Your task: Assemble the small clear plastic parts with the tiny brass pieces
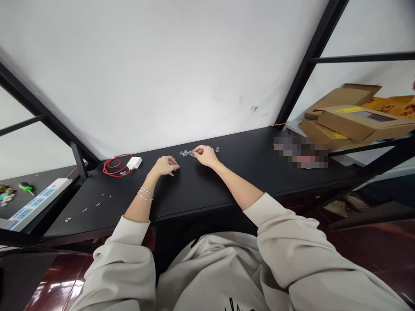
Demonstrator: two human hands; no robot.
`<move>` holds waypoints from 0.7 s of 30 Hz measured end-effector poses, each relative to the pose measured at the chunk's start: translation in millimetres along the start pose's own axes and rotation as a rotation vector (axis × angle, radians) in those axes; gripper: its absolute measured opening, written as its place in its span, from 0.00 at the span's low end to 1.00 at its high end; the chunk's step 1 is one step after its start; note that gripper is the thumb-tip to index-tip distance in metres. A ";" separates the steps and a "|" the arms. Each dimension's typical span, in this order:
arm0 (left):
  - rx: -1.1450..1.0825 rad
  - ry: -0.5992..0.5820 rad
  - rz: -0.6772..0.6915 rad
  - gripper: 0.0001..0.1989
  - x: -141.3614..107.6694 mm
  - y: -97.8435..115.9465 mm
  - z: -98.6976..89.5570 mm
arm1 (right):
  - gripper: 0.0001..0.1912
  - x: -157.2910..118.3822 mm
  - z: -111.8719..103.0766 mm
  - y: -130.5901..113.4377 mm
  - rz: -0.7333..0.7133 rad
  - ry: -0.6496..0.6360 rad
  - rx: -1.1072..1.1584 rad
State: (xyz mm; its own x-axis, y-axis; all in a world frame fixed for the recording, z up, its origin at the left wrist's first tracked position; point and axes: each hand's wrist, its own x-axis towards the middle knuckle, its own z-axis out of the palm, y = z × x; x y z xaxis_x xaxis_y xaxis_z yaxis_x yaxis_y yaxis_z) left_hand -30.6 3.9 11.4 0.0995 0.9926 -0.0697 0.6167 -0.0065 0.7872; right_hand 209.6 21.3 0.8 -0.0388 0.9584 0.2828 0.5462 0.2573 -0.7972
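Note:
Several small clear pieces, which look like plastic, lie in a cluster near the back edge of the black table. At the right end of this cluster, the fingertips of my right hand are pinched together on one small clear piece. My left hand is to the left and nearer to me, just above the tabletop, with its fingers curled inward. Whatever is between those fingers is too small and hidden to name. One more small clear piece sits apart, right of my right hand.
A white charger with a coiled red cable lies at the back left. Small white bits are scattered at the left front. A power strip stands beyond the left frame post. Cardboard boxes are piled at the right.

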 end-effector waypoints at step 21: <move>0.211 0.071 0.192 0.08 -1.1 14.9 17.0 | 0.18 -1.8 -11.5 0.3 0.169 0.014 -0.273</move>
State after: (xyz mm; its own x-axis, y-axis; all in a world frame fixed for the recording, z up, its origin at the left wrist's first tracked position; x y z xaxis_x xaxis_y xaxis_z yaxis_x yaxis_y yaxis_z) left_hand -8.2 0.7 12.8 0.1797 0.9766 0.1177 0.7412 -0.2131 0.6365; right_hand 219.5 18.2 6.2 0.0818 0.9824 0.1677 0.7481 0.0507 -0.6617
